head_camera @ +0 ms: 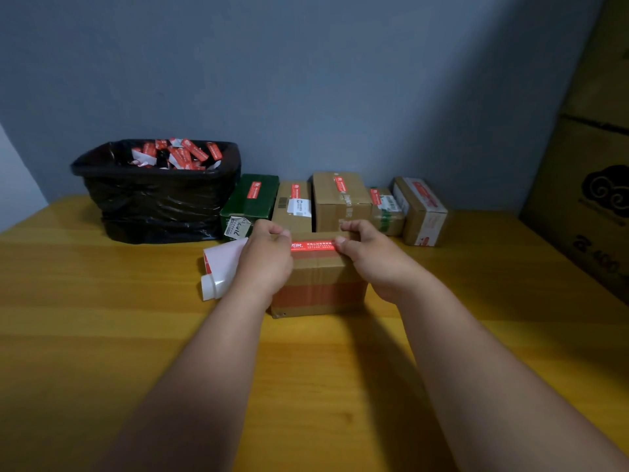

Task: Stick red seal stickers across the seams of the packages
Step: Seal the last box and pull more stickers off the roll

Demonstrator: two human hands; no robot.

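Note:
A small brown cardboard package (320,281) with orange tape bands sits on the yellow wooden table in front of me. A red seal sticker (312,246) stretches across its far top edge, over the seam. My left hand (267,257) pinches the sticker's left end with curled fingers. My right hand (366,253) pinches its right end the same way. Both hands rest over the package's top corners, so whether the sticker is stuck down or held just above the box cannot be told.
A curled white sheet of sticker backing (219,267) lies left of the package. Behind stand several sealed packages, among them a green box (252,202) and a taller brown box (340,199). A black-lined bin (156,195) holds peeled backings. Large cartons (592,185) stack at right.

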